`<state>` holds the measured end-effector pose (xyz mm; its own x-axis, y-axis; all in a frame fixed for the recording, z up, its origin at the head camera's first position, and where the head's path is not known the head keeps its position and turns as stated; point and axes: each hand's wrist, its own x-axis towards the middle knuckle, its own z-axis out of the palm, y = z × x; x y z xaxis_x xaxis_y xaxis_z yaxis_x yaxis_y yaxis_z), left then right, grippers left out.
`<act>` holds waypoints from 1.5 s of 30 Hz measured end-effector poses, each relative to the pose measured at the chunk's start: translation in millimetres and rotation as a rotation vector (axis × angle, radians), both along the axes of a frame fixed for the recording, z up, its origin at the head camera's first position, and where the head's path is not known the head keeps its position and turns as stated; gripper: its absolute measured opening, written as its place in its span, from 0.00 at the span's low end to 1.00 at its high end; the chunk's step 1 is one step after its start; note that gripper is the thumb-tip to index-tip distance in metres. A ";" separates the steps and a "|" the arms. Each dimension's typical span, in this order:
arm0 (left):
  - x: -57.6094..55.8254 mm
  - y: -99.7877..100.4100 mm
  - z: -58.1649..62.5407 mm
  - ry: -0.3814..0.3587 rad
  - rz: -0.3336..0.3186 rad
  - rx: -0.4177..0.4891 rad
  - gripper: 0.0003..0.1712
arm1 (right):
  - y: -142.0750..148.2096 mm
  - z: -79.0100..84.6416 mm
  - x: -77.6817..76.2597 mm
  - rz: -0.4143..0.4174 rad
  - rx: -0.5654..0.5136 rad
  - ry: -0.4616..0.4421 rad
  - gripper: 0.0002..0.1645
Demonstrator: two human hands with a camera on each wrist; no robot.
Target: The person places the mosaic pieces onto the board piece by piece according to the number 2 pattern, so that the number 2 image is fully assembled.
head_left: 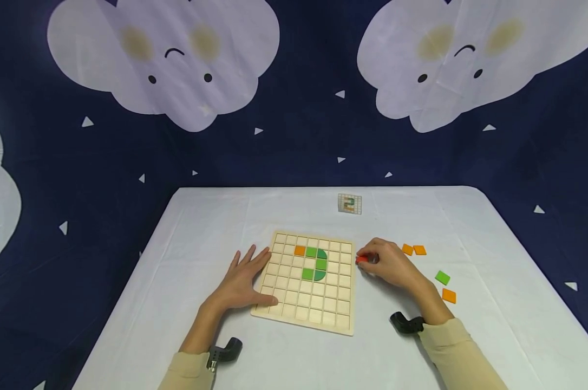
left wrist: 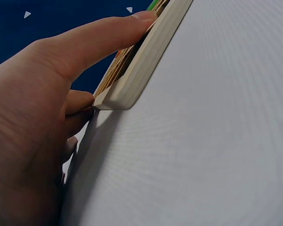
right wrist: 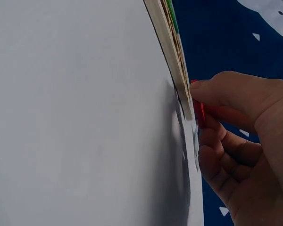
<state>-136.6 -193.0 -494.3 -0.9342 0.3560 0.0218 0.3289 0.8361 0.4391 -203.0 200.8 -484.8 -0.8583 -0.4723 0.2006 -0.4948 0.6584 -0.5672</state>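
While my left hand (head_left: 241,283) lies spread at a gridded wooden board (head_left: 329,318), my right hand (head_left: 389,261) pinches a red piece (head_left: 361,259)

As listed from the head view: left hand, fingers wide apart, fingertips at the board's left edge, thumb over its near-left part. Right hand, fingers drawn narrow about the red piece, which is just beside the board's right edge; whether the two touch, I cannot tell. Set in the board's cells, grouped: one orange tile (head_left: 300,250), three green tiles (head_left: 320,264), two dark green curved pieces (head_left: 319,275). Loose on the white tabletop (head_left: 216,222), right of my right hand: two orange squares (head_left: 419,250) near each other; nearer me, a green square (head_left: 442,278) and a third orange square (head_left: 449,295). Beyond the board: one small gridded card (head_left: 350,204) bearing a figure. At each wrist: a black device (head_left: 228,350), by a tan sleeve (head_left: 462,346). Behind: navy cloth (head_left: 308,141) with pale clouds.

Left wrist view: thumb reaching over the board's rim, remaining fingers at its side, partly hidden.

Right wrist view: red piece held between thumb and fingers, largely covered, full outline not readable; board's edge just beside it.
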 end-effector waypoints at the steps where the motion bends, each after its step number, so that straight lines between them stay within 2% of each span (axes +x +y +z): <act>1: -0.4 0.1 -0.2 0.001 -0.001 0.000 0.69 | -2.2 0.1 -0.4 0.008 -0.006 0.005 0.10; 7: -1.8 -0.1 -1.5 -0.002 -0.002 -0.006 0.69 | -15.7 2.5 -2.1 0.050 -0.036 0.005 0.11; 19: -0.6 -1.9 -2.5 0.002 -0.015 0.002 0.69 | -44.2 6.9 -1.2 0.084 0.015 -0.041 0.11; 27: -0.3 -2.3 -2.0 0.011 -0.016 0.012 0.69 | -61.6 8.3 -2.3 0.155 0.017 0.009 0.11; 38: -1.0 -0.2 -1.4 0.015 -0.024 0.017 0.69 | -83.9 12.0 0.8 0.184 0.048 -0.019 0.05; 45: -0.5 -1.0 -1.5 0.007 -0.008 0.002 0.69 | -105.6 16.2 3.4 0.249 0.080 0.019 0.06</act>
<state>-137.1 -194.0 -495.8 -0.9310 0.3639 0.0292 0.3391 0.8325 0.4381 -199.7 95.2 -468.6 -0.7099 -0.6836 0.1693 -0.6575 0.5572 -0.5072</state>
